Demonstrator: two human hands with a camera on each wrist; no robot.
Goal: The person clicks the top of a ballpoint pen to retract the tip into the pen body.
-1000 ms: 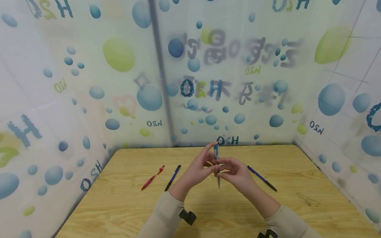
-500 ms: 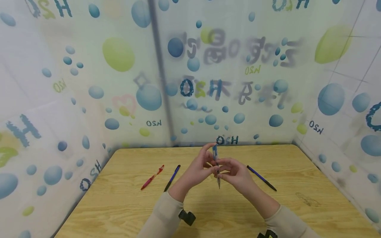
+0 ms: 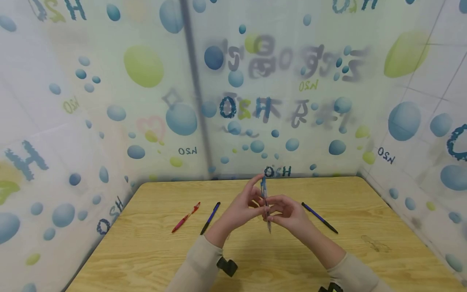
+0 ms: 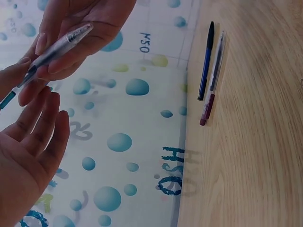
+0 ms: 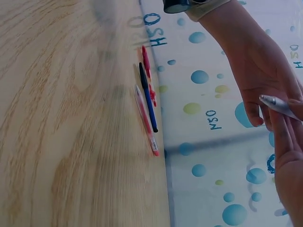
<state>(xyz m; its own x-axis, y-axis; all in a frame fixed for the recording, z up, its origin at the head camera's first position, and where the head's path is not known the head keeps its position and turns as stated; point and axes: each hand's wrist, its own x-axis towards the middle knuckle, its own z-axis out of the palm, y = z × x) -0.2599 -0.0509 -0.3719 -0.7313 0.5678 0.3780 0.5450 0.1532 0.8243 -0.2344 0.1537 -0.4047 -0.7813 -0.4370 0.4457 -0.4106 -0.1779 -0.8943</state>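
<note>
Upright between both hands is a clear ballpoint pen (image 3: 264, 187) with a blue clip, its tip (image 3: 269, 228) pointing down. My left hand (image 3: 238, 209) pinches the barrel, and its index finger rests at the pen's top end. From the other side, my right hand (image 3: 292, 214) pinches the lower barrel between thumb and fingers. Fingers cover the pen's middle. The left wrist view shows the translucent barrel (image 4: 59, 49) slanting across the fingers; in the right wrist view only the silvery tip end (image 5: 277, 104) shows.
On the wooden table (image 3: 292, 263) lie a red pen (image 3: 186, 217) and a blue-black pen (image 3: 210, 218) at left. Another blue-black pen (image 3: 320, 217) lies at right. Two more pens show in the wrist views: a maroon-ended one (image 4: 214, 78) and a pinkish one (image 5: 146, 118). Patterned curtains surround the table.
The pen has tilted slightly, its tip shifting a little right. Both hands keep their grip in nearly the same place; the head view has shifted slightly.
</note>
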